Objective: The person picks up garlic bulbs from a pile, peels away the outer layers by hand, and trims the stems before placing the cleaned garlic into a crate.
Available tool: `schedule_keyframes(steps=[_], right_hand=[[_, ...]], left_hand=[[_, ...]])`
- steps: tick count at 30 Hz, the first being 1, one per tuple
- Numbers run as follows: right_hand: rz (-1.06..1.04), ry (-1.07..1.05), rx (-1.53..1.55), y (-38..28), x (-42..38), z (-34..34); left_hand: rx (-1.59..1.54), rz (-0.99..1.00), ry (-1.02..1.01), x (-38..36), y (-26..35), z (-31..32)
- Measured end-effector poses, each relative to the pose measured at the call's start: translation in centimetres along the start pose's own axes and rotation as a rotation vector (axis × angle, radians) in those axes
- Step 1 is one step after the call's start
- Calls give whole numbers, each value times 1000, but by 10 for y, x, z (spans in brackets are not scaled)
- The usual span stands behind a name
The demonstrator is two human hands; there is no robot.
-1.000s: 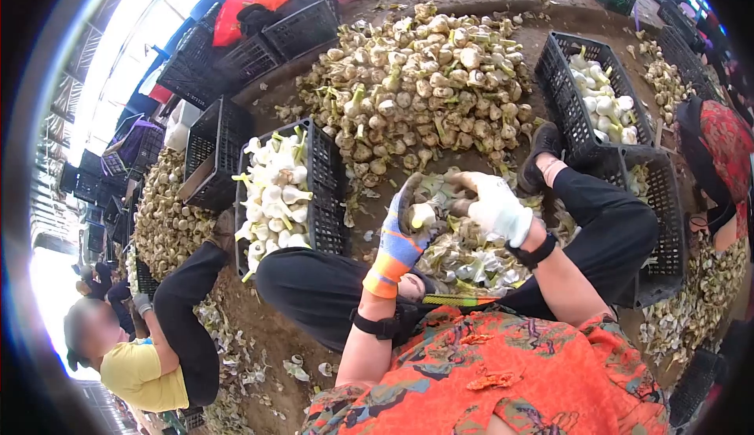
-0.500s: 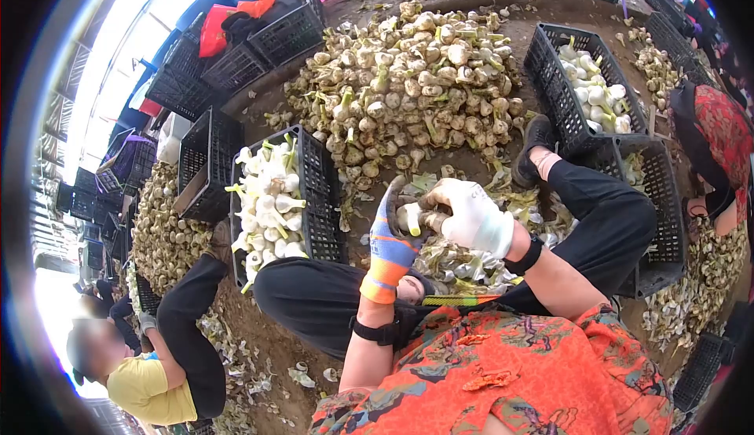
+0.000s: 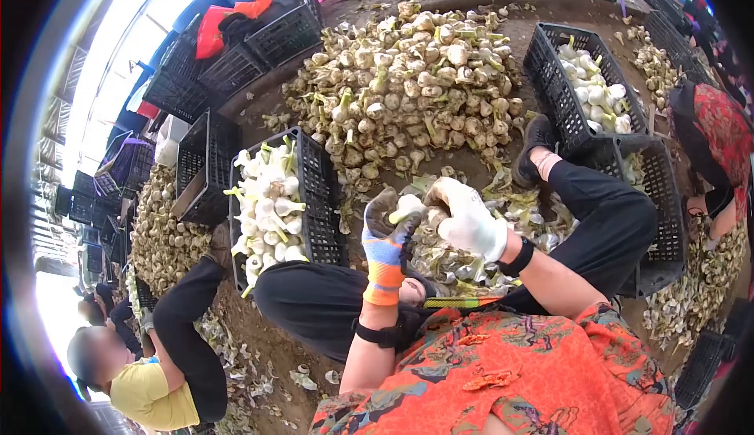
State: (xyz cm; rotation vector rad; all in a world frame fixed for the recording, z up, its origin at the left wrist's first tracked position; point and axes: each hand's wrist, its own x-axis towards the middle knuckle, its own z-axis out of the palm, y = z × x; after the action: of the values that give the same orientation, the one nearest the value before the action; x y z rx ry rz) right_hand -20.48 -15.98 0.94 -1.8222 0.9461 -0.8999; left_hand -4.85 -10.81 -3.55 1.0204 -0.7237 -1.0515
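Observation:
In the head view, my left hand (image 3: 382, 239) wears a blue and orange glove with a dark palm and is closed around a white garlic bulb (image 3: 407, 208). My right hand (image 3: 470, 217), in a whitish glove with soiled fingertips, is right beside the bulb. Its fingers are curled together, and what is pinched in them is hard to make out. Loose garlic skins (image 3: 463, 258) lie on the ground below both hands. Beyond them rises a big heap of unpeeled garlic (image 3: 408, 82) with dirty skins and short stems.
A black crate of clean white garlic (image 3: 318, 199) stands at my left knee. Another garlic-filled crate (image 3: 542, 82) is beyond my right foot, with a further black crate (image 3: 667, 223) by my right leg. Co-workers sit at left (image 3: 157, 388) and right (image 3: 715, 137).
The bulb in my left hand has turned: its cut stem faced me before, and now its rounded white side shows. My left fingers have shifted around it; my right hand has moved only slightly.

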Motion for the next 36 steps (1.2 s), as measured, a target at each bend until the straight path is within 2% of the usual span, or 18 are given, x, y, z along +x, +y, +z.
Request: schedule_keyframes(steps=[4, 6, 8, 12, 16, 18, 20, 22, 25, 26, 27, 29, 30, 32, 33, 34, 35, 36], right_hand=[[-147, 71, -103, 7, -3, 12], [-131, 199, -246, 26, 6, 8], [60, 231, -283, 42, 13, 1], [283, -141, -499, 64, 13, -13], [354, -373, -466, 114, -5, -6], [353, -522, -622, 171, -16, 6], [442, -384, -612, 201, -6, 9], [462, -88, -673, 202, 15, 15], [454, 26, -592, 250, 57, 30], [511, 17, -572, 254, 70, 36], [616, -56, -521, 273, 82, 43], [662, -36, -444, 318, 87, 60], [713, 9, -448, 317, 88, 58], [772, 67, -253, 325, 79, 58], [743, 110, 43, 321, 76, 62], [722, 148, 341, 316, 73, 66], [639, 133, 555, 243, 72, 56], [566, 103, 776, 160, 72, 45]], left_hand=[[-81, -24, 74, -5, 6, 8], [-51, 17, 61, -6, 4, 2], [-245, -44, -26, -6, 11, 1], [-480, -73, -120, 2, 10, 1], [-707, -127, -68, 9, 16, -2], [-895, -216, 66, 27, 5, -38], [-975, -209, 197, 51, 17, -73], [-875, -116, 639, 73, 32, -109], [-967, 181, 883, 100, 44, -175], [-1060, 206, 838, 94, 62, -161], [-566, 320, 776, 92, 50, -168], [-831, 207, 711, 85, 38, -159], [-883, 84, 786, 84, 42, -133], [-566, -43, 426, 74, 1, -111], [-389, -59, 249, 69, -18, -99], [-668, -561, 240, 62, -31, -94], [-789, -421, 42, 58, -105, -112], [-527, -662, 421, 50, -67, -54]])
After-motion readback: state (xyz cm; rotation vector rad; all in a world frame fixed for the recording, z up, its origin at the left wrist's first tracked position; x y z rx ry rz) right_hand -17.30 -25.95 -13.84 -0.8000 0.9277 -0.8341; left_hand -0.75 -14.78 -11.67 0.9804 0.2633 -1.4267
